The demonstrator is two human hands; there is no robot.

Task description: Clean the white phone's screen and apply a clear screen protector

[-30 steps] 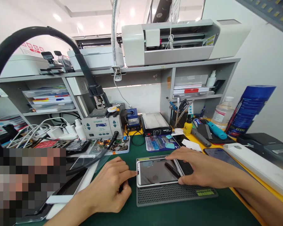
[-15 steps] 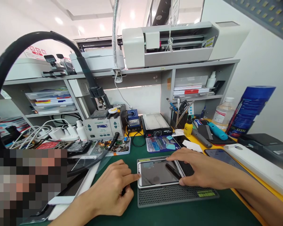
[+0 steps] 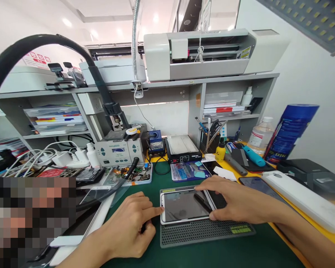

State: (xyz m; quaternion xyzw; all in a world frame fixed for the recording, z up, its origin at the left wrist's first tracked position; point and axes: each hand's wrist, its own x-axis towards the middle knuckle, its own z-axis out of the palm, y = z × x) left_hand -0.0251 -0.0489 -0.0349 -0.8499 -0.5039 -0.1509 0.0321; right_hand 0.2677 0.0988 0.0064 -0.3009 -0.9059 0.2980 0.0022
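Note:
A white-framed smartphone (image 3: 181, 206) with a dark, reflective screen lies flat on a grey perforated mat (image 3: 195, 236). My right hand (image 3: 229, 203) spans the phone's right end, thumb on the near edge and fingertips on the far edge. Under that hand, a second pale edge shows at the phone's right end; I cannot make out what it belongs to. From the left, my left hand (image 3: 136, 223) touches the phone's left end with its stretched index finger. Its other fingers are curled in, and I see nothing held in them.
Behind the mat lie a purple parts bag (image 3: 184, 171) and a tray of small electronic parts (image 3: 128, 174). A soldering station (image 3: 120, 152), a heating plate (image 3: 182, 147) and a yellow bottle (image 3: 220, 152) stand further back. A black hose (image 3: 103, 87) arches over the left side.
The whole view has shifted slightly to the left. Both hands keep their places on the phone, and the phone stays on the mat.

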